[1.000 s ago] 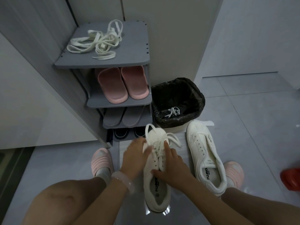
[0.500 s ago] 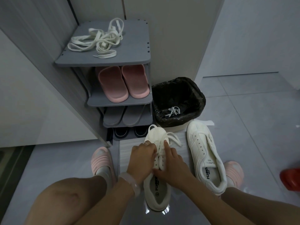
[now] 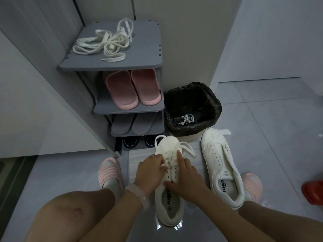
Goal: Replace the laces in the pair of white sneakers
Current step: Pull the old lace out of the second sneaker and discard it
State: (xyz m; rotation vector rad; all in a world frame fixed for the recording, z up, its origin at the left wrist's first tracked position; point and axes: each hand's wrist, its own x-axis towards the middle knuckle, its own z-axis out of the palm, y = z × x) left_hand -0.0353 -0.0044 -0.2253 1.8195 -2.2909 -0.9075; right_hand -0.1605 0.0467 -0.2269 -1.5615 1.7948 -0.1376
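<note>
I see the laced sneaker (image 3: 168,194) standing on the floor (image 3: 272,137) between my knees, toe toward the shoe rack (image 3: 111,62). My left hand (image 3: 150,169) has its fingers curled on the lace (image 3: 172,158) over the eyelets, pinching it. My right hand (image 3: 186,179) rests on the tongue area, index finger straight along the lacing, thumb across the shoe. The unlaced sneaker (image 3: 221,165) lies just right of it. Spare laces (image 3: 104,41) are piled on the rack's top shelf; another lace (image 3: 187,119) sits in the bin (image 3: 212,102).
</note>
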